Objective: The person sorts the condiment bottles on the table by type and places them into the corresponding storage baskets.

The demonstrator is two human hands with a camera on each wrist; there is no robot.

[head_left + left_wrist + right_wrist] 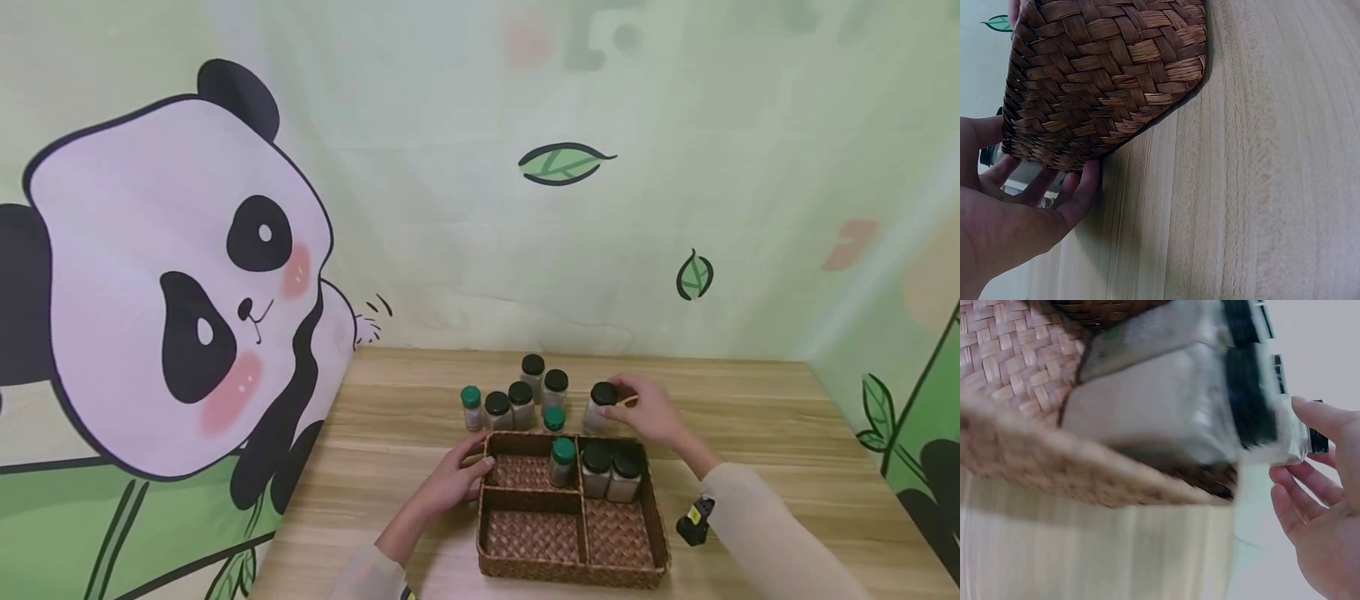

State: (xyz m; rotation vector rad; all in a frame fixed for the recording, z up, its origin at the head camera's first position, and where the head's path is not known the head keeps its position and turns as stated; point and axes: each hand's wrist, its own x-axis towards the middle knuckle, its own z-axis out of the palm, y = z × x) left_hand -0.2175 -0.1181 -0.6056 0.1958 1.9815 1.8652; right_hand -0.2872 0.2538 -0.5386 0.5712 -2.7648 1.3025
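My right hand [647, 408] grips a clear spice jar with a black lid [602, 403], just behind the back right corner of a woven basket [573, 573]. In the right wrist view, thumb and fingers pinch that jar [1291, 431] near its lid. My left hand [452, 475] holds the basket's back left corner, thumb over the rim and fingers [1088, 187] against the outer wall. Two black-lidded jars [610, 475] stand together in the basket's right compartment. A smaller green-lidded jar [562, 463] stands in the back left compartment.
Behind the basket, several black-lidded jars [521, 403] stand grouped on the wooden table [405, 392]. Among them are a green-lidded jar [471, 408] at the left and another green lid [553, 418] close to the basket's back rim. A panda-print cloth [450, 208] hangs behind the table.
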